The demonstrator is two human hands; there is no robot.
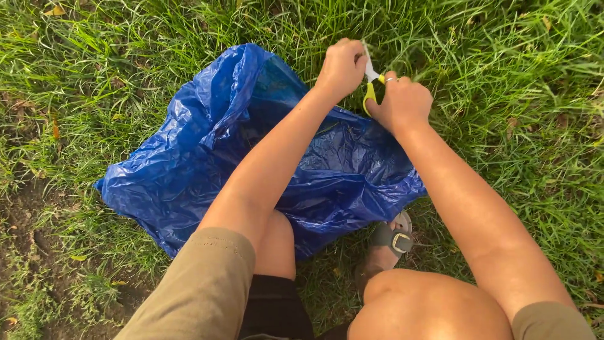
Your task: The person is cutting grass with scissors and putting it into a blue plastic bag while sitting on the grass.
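A person squats low on the grass (516,94), knees bent wide, so both arms can reach out past a big blue bag (207,151). The bag lies flat and crinkly on the ground, just in front of the knees and a little to the left, with its open mouth at the far end — right under the hands, so cut grass could drop in. The right hand (406,104) is closed around the yellow handles of small scissors (372,80), and there is a ring on one finger. The blades point up and away, toward the left hand. The left hand (341,66) is curled into a fist at the blade tips, just past the far edge of the bag. It seems to pinch a tuft of grass and hold it up straight, though the tuft itself is hard to see. Holding it tight would keep the grass still for the blades. One foot in a grey sandal (390,242) peeks out by the near right corner of the bag. On the near left the ground is bare dirt (25,252) with some dry leaves.
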